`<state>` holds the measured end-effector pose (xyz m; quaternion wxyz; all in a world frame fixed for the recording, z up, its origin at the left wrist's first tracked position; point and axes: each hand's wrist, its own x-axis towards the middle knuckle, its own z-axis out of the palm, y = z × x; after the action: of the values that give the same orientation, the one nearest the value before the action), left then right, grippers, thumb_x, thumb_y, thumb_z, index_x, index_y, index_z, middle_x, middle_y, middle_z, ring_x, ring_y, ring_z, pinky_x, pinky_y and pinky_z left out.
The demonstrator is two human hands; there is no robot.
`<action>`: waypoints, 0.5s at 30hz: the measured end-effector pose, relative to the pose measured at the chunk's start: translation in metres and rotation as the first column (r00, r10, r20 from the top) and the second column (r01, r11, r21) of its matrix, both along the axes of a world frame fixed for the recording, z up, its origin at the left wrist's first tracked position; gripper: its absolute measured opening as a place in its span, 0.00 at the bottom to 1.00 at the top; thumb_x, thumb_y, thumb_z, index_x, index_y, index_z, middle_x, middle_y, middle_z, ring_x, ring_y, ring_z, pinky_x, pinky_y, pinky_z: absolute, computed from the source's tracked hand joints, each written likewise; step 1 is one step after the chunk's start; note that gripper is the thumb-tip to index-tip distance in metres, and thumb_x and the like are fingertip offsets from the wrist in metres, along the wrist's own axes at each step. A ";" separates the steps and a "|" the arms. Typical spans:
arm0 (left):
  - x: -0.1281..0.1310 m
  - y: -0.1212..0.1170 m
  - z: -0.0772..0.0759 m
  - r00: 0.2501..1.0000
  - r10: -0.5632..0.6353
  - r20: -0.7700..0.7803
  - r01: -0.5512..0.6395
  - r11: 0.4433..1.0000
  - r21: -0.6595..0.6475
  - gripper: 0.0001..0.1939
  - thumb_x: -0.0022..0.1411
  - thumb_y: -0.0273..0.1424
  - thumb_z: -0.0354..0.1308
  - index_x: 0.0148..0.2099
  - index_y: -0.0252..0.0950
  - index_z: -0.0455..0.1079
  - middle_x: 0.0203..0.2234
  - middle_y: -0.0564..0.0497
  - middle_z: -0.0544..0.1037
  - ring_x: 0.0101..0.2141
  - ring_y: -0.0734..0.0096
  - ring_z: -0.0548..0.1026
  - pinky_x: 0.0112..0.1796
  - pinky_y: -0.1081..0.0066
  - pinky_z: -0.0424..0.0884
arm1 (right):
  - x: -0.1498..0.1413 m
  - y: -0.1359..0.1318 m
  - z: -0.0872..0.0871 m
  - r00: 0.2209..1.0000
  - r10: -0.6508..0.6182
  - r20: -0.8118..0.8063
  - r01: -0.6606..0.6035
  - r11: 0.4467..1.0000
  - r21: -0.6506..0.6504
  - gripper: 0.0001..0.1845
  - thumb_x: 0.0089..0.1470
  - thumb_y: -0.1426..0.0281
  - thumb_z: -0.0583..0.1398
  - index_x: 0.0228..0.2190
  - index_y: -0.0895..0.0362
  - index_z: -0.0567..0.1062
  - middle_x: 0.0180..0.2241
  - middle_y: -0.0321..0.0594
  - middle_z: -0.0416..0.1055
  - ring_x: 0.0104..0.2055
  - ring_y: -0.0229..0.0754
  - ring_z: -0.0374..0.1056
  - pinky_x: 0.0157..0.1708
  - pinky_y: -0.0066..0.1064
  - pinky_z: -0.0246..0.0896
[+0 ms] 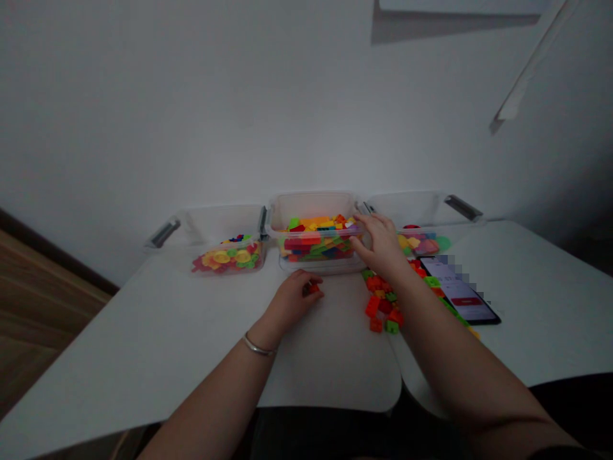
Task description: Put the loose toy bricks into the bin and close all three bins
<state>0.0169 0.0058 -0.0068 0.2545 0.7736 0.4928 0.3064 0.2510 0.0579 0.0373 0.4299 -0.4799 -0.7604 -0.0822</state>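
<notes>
My left hand [293, 297] rests low over the table, its fingers curled round a small red building block [313, 289]. In front of it stands a clear plastic box [316, 266] filled with colourful building blocks [316, 245]. At the right front corner of that box is my right hand [380, 246], thumb and fingers apart near the rim; I see nothing held in it. Beneath my right forearm lies a loose heap of red, orange and green blocks [373, 305], partly hidden by the arm.
A second clear box [220, 217] with yellow, red and green pieces stands left. Another clear box [407, 206] with mixed pieces stands right, partly behind my right hand. A phone [472, 308] lies right of the heap on the white table [191, 345]. The wall rises behind.
</notes>
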 end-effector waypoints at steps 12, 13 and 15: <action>0.000 0.004 -0.004 0.926 -0.044 0.376 -0.047 0.972 0.230 0.12 0.56 0.30 0.66 0.41 0.37 0.69 0.36 0.50 0.73 0.37 0.68 0.76 0.42 0.63 0.77 | -0.044 -0.039 0.006 0.887 0.318 -0.333 -0.373 0.921 -0.114 0.06 0.55 0.70 0.56 0.37 0.54 0.68 0.35 0.41 0.71 0.34 0.41 0.68 0.33 0.34 0.66; -0.001 0.004 -0.003 0.929 -0.040 0.369 -0.064 0.962 0.267 0.12 0.55 0.30 0.66 0.41 0.37 0.69 0.36 0.50 0.74 0.37 0.68 0.76 0.41 0.63 0.77 | -0.050 -0.040 0.002 0.865 0.315 -0.390 -0.412 0.890 -0.196 0.08 0.54 0.69 0.57 0.38 0.54 0.67 0.36 0.41 0.71 0.33 0.40 0.68 0.32 0.33 0.66; -0.001 0.003 -0.001 0.947 -0.003 0.321 -0.111 0.935 0.338 0.13 0.55 0.30 0.66 0.42 0.38 0.69 0.36 0.50 0.75 0.38 0.66 0.76 0.42 0.63 0.75 | -0.058 -0.039 -0.007 0.812 0.279 -0.512 -0.491 0.801 -0.342 0.12 0.54 0.67 0.59 0.41 0.54 0.65 0.40 0.41 0.70 0.34 0.39 0.69 0.33 0.33 0.67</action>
<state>0.0155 0.0084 -0.0078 0.1792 0.7334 0.4044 0.5163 0.1929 0.0191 0.0304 0.4705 -0.4037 -0.7245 0.3012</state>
